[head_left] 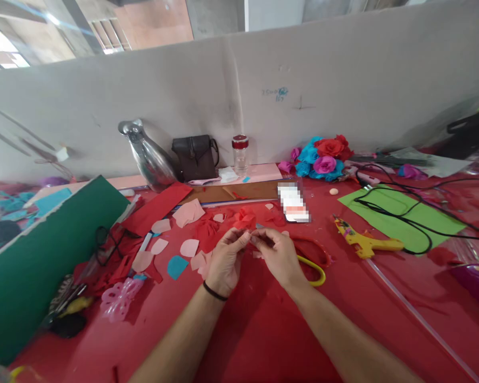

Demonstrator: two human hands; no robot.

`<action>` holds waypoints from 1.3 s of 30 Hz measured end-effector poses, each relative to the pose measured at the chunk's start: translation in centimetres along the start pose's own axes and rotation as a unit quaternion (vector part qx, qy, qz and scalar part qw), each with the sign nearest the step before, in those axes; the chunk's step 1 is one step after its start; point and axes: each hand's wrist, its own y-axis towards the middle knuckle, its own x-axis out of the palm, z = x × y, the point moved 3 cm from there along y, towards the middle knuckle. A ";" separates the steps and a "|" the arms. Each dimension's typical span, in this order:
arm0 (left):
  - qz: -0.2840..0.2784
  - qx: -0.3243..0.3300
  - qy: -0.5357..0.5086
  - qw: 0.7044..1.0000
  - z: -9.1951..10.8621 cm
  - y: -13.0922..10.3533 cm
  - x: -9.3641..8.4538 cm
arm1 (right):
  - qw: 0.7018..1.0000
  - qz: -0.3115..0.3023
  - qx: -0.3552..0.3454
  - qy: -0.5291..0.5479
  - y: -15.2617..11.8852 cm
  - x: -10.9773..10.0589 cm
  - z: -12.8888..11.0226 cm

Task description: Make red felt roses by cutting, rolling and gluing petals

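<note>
My left hand [226, 260] and my right hand [281, 259] meet fingertip to fingertip over the red table, both in a pinch. Whatever lies between the fingertips is too small to make out. Just beyond them is a red crepe-paper piece [245, 217], with more crumpled red paper [207, 230] to its left. Pale pink paper petals [189, 247] and a blue petal [178, 267] lie scattered left of my left hand. Beside my right wrist, a yellow scissor handle [317, 277] shows, with a red loop [323, 250] behind it; the rest is hidden under the hand.
A yellow glue gun [365, 242] lies right, near green paper [407, 213] and black cables. At the back stand a steel jug [151, 159], a brown bag [195, 158], a glass bottle [240, 155] and paper flowers [323, 158]. A phone [294, 203] lies ahead; a green board [51, 255] stands left.
</note>
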 end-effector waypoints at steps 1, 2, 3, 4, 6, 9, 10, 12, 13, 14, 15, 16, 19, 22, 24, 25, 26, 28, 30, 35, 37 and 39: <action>-0.003 0.005 -0.004 1.000 0.1 0.0 -0.1 | 1.000 0.005 0.001 0.005 0.0 -0.1 0.0; -0.007 0.006 -0.010 1.000 0.3 0.1 -0.1 | 1.000 0.008 0.000 0.009 0.1 -0.1 0.0; -0.012 0.002 -0.014 1.000 0.4 0.1 -0.1 | 1.000 0.008 -0.001 0.012 0.1 -0.1 0.0; -0.018 -0.002 -0.015 1.000 0.5 0.1 -0.1 | 1.000 0.006 -0.001 0.013 0.1 -0.1 0.0; -0.024 -0.005 -0.014 1.000 0.6 0.0 0.0 | 1.000 0.000 0.001 0.014 0.0 0.0 -0.2; -0.014 0.009 -0.009 1.000 0.8 0.0 0.2 | 1.000 -0.007 0.003 0.013 -0.2 0.2 -0.4; -0.010 0.016 -0.007 1.000 0.9 -0.1 0.2 | 1.000 -0.008 0.002 0.012 -0.2 0.2 -0.4; -0.009 0.026 0.003 1.000 0.9 -0.1 0.2 | 1.000 -0.009 -0.004 0.006 -0.3 0.3 -0.5; -0.011 0.030 0.009 0.999 0.9 -0.1 0.2 | 1.000 -0.010 -0.007 0.001 -0.3 0.3 -0.5; -0.012 0.033 0.013 0.999 1.0 -0.1 0.2 | 1.000 -0.011 -0.012 -0.004 -0.3 0.3 -0.6; -0.013 0.035 0.015 0.999 1.0 -0.1 0.2 | 1.000 -0.012 -0.016 -0.008 -0.3 0.3 -0.6; -0.014 0.036 0.015 0.999 1.0 -0.1 0.3 | 1.000 -0.013 -0.019 -0.010 -0.3 0.3 -0.7; -0.021 0.042 0.013 0.999 1.0 -0.2 0.5 | 0.999 -0.017 -0.026 -0.009 -0.3 0.3 -1.0; -0.028 0.055 0.014 0.998 1.0 -0.3 0.7 | 1.000 -0.014 -0.022 -0.007 -0.3 0.3 -1.1; -0.028 0.060 0.016 0.998 1.0 -0.4 0.7 | 1.000 -0.013 -0.015 -0.011 -0.3 0.2 -1.0; -0.027 0.060 0.018 0.998 0.9 -0.4 0.7 | 1.000 -0.013 -0.012 -0.013 -0.2 0.2 -0.9; -0.026 0.060 0.018 0.998 0.8 -0.3 0.7 | 1.000 -0.015 -0.010 -0.014 -0.2 0.3 -0.8; -0.025 0.061 0.020 0.998 0.7 -0.3 0.6 | 1.000 -0.023 -0.007 -0.014 -0.2 0.3 -0.8; -0.026 0.068 0.027 0.997 0.6 -0.3 0.5 | 0.999 -0.028 -0.005 -0.014 -0.2 0.4 -0.7; -0.023 0.107 0.063 0.992 0.4 -0.2 0.3 | 0.999 -0.037 0.002 -0.036 -0.2 0.3 -0.9; -0.024 0.123 0.076 0.989 0.3 -0.1 0.2 | 0.999 -0.025 0.006 -0.027 -0.2 0.1 -1.1; -0.028 0.134 0.084 0.987 0.3 0.0 0.1 | 1.000 0.006 0.014 0.007 -0.2 -0.4 -1.5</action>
